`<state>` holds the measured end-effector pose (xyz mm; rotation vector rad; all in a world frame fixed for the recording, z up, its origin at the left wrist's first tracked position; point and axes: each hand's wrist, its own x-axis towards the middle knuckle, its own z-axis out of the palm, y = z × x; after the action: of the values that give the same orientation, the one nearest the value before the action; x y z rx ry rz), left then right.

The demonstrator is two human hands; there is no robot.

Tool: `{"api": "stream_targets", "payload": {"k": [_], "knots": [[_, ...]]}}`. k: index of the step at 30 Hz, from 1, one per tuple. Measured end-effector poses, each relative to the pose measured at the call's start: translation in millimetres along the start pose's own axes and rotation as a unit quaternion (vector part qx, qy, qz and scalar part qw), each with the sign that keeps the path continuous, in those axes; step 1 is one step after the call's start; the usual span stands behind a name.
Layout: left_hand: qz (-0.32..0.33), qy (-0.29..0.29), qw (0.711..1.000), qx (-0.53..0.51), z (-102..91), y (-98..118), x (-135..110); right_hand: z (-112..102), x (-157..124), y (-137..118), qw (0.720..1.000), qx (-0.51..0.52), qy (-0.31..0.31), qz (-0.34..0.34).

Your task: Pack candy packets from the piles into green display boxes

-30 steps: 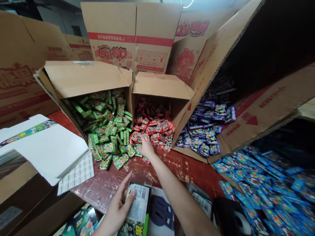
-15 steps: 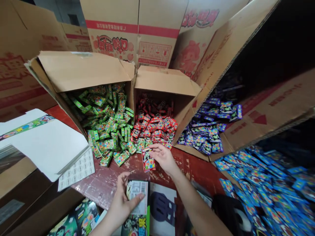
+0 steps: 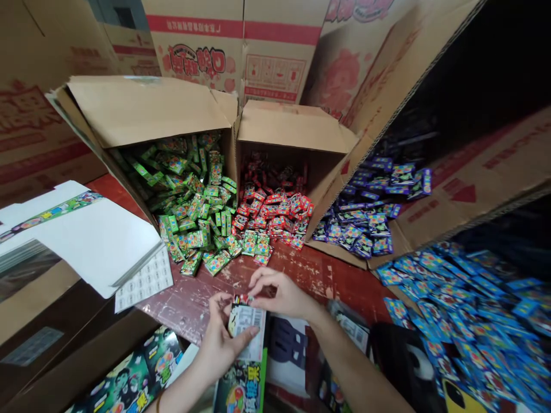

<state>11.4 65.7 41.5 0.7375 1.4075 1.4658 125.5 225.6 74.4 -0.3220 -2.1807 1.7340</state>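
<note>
My left hand (image 3: 217,341) is closed around a black-and-green printed candy box (image 3: 241,381), its thumb lying over a white barcode label (image 3: 252,328). At the box's top end my right hand (image 3: 284,293) pinches a small red candy packet (image 3: 243,299). Most of that packet is hidden by the box and fingers, so I cannot tell how far inside it sits. Beyond my hands, green candy packets (image 3: 189,201) and red candy packets (image 3: 275,212) spill from two cartons onto the red table (image 3: 297,267).
Purple packets (image 3: 365,229) fill a carton (image 3: 398,244) at right, with many blue packets (image 3: 477,321) nearer. White card sheets (image 3: 112,229) and a sticker sheet (image 3: 148,278) lie left. Printed boxes (image 3: 138,373) sit lower left. Large cartons (image 3: 198,49) stand behind.
My right hand has brought the red packet down and left from above the table to the top of the box. The left hand still holds the box.
</note>
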Motion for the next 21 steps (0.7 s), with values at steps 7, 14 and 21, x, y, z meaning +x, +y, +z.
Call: {"api": "stream_targets", "payload": {"k": [7,14,21], "knots": [[-0.006,-0.063,0.998,0.026,-4.7,-6.1,6.7,-16.5,21.8,49.5,0.961,-0.023,0.256,0.105],[0.0,-0.03,0.999,0.017,-4.1,-9.2,6.2,-41.6,84.6,112.3,0.89,-0.019,0.425,0.165],[-0.002,-0.015,1.0,0.026,-11.5,-20.2,10.2,-37.0,29.8,69.0,0.934,0.115,0.32,0.105]]}}
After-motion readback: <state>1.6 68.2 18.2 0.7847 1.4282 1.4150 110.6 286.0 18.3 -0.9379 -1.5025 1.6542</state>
